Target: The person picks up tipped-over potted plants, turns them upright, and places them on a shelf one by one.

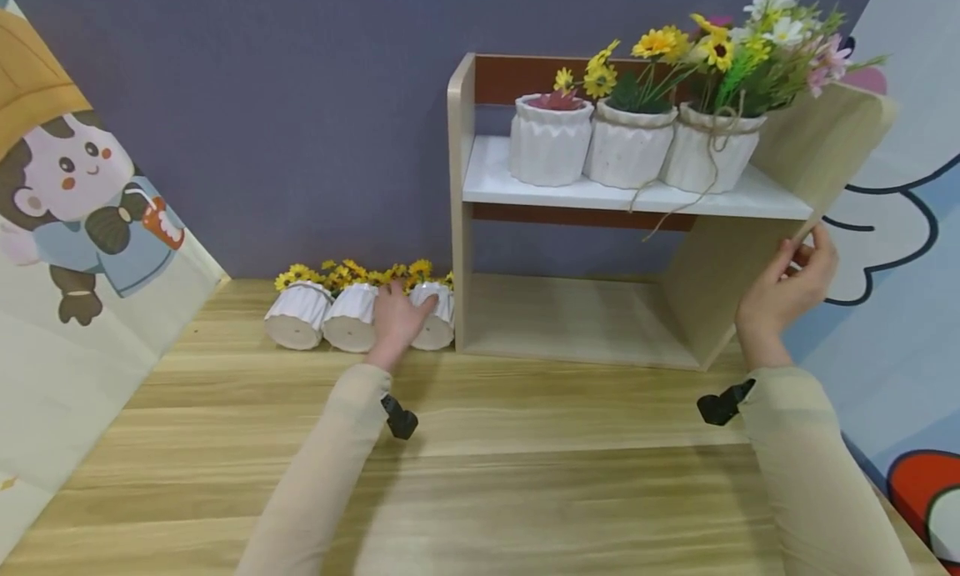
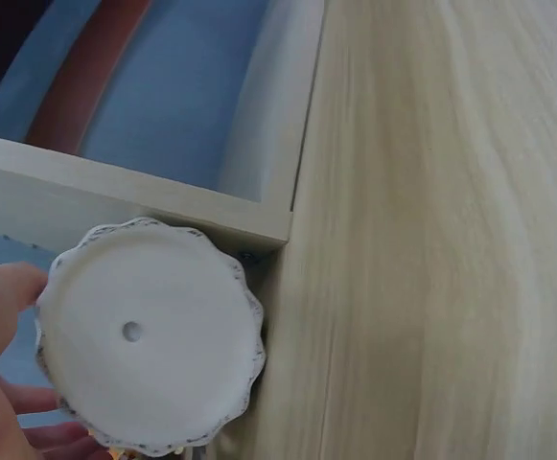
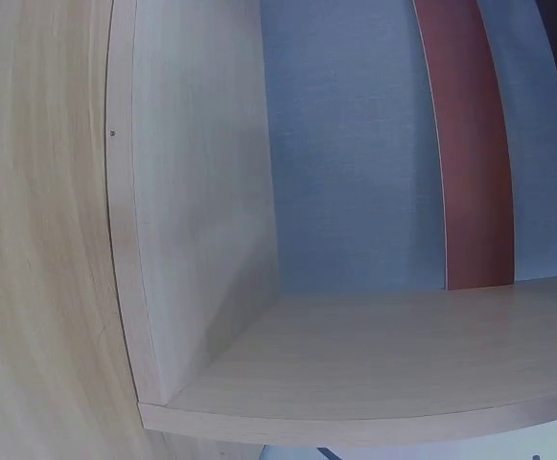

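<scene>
My left hand [image 1: 399,319] grips a white fluted flowerpot [image 1: 432,319] with yellow flowers, its thumb and fingers spread around the side. This pot lies tipped over, its round base [image 2: 153,335] facing the left wrist camera, close against the shelf's left panel. Two similar pots, a middle one [image 1: 349,319] and a left one [image 1: 296,318], lie beside it with their bases forward. My right hand [image 1: 791,288] holds the front edge of the right side panel of a wooden shelf [image 1: 592,318], fingers curled at it. The right wrist view shows the shelf's lower compartment but not that hand.
On the white upper board [image 1: 487,172] stand three upright white pots: a left one [image 1: 551,142], a middle one [image 1: 628,147] and a right one [image 1: 712,155] with twine. A grey wall [image 1: 300,126] is behind; the wooden tabletop [image 1: 525,476] extends in front.
</scene>
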Demonstrator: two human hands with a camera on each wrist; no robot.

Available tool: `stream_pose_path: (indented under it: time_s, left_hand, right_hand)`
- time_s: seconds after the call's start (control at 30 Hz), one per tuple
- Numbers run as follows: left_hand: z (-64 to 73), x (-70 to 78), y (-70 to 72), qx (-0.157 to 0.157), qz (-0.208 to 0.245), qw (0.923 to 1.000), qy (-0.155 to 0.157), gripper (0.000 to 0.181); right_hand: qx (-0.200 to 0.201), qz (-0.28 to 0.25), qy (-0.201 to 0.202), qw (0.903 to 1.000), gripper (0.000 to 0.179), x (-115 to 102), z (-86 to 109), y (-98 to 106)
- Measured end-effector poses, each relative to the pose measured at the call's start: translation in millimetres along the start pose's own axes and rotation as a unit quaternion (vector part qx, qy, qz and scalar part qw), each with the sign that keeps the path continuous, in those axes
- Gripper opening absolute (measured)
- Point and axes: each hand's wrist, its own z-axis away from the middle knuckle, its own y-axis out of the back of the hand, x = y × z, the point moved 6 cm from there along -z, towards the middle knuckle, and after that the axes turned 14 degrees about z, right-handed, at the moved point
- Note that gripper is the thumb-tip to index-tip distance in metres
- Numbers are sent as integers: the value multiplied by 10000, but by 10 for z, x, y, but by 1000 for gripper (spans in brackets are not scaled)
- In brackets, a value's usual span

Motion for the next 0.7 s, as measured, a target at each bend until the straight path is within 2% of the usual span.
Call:
stream_pose_path:
  time_s: [0.13, 0.27, 0.5, 0.7]
  left_hand:
    - [-41, -3, -89, -252, -385, 9989, -27, 87]
    - [-71, 41, -160, -440, -593, 9973, 35, 88]
    - [-116, 81, -229, -540, -706, 9959, 144, 71]
    - [-134, 157, -214, -516, -772, 9957, -73, 70]
  right_hand:
    - [91, -44, 64, 9999, 27, -12, 13, -7]
    - [82, -43, 95, 9999, 27, -16, 15, 13]
    - [-133, 31, 99, 9999, 26, -25, 39, 35]
    - [-218, 188, 191, 9994, 27, -44, 24, 38]
